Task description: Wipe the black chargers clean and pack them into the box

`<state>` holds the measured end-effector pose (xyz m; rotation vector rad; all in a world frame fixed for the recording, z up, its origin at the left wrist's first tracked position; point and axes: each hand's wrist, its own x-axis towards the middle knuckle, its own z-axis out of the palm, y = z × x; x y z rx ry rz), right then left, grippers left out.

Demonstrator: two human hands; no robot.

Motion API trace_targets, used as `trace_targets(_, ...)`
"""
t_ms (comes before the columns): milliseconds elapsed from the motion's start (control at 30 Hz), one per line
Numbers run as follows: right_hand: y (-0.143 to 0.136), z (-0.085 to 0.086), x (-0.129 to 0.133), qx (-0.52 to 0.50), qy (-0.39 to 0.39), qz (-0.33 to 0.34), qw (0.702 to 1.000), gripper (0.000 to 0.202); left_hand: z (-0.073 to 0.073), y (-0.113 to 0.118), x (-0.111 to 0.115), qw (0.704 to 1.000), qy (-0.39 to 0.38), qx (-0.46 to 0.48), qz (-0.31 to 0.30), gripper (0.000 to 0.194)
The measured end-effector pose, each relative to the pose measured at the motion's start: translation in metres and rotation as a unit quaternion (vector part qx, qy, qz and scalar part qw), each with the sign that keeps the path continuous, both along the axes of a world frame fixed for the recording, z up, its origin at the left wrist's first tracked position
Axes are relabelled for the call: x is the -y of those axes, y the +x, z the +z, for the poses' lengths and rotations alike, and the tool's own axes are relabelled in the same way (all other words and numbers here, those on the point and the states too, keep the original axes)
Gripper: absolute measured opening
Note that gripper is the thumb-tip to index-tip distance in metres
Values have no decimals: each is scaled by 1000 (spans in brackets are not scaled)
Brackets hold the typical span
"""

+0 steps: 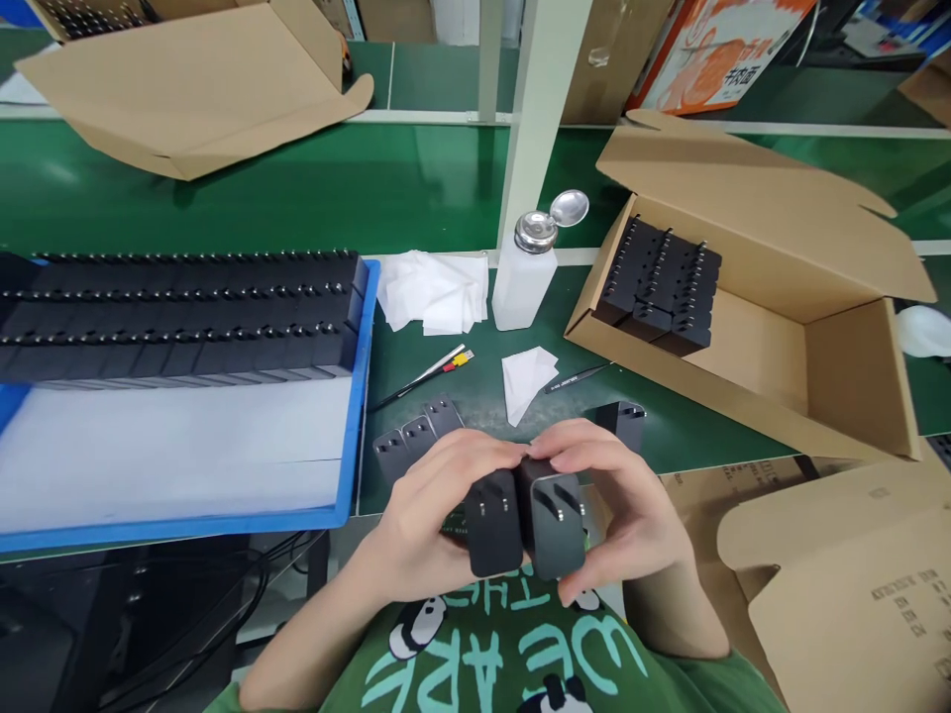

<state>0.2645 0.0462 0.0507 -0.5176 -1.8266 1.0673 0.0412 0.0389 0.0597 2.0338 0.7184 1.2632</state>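
Two black plug adapters are held side by side over the table's front edge, prongs facing up toward me. My left hand (438, 515) is closed around the left adapter (493, 525). Fingers and thumb of my right hand (628, 505) grip the right adapter (557, 525). Just behind my left hand, several black adapters (417, 436) lie on the green table, partly covered by the hand. Another black adapter (628, 424) lies behind my right hand. A folded white cloth (527, 382) and black tweezers (578, 377) rest beyond my hands.
At left, a blue-edged tray (361, 396) bears rows of black adapters (178, 317). An open cardboard box (847, 356) with black adapters (661, 282) stands at right. White wipes (438, 290), a dispenser bottle (524, 277) and a cable (427, 376) are behind. A post (539, 109) rises centrally.
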Motion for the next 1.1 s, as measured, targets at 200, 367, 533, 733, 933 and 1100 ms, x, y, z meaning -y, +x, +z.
trace_targets(200, -6, -17, 12, -99, -42, -29, 994, 69, 3, 5, 4, 999, -15, 25, 15, 65)
trace_targets(367, -10, -19, 17, -111, -74, -57, 989, 68, 4, 6, 4, 996, -41, 82, 25, 71)
trace_targets(533, -9, -7, 17, -11, -16, -103, 995, 73, -1, 4, 3, 997, -30, 72, 12, 79)
trace_targets(733, -11, 2, 15, 21, 27, -94, 995, 76, -1, 0, 0, 999, -1, 40, 10, 85)
trace_targets(933, -11, -1, 15, 20, 42, -92, 995, 72, -1, -1, 0, 999, 10, 23, 20, 81)
trace_targets(1100, -12, 0, 13, 16, 69, -98, 993, 68, 2, -1, 1, 999, 10, -8, 35, 81)
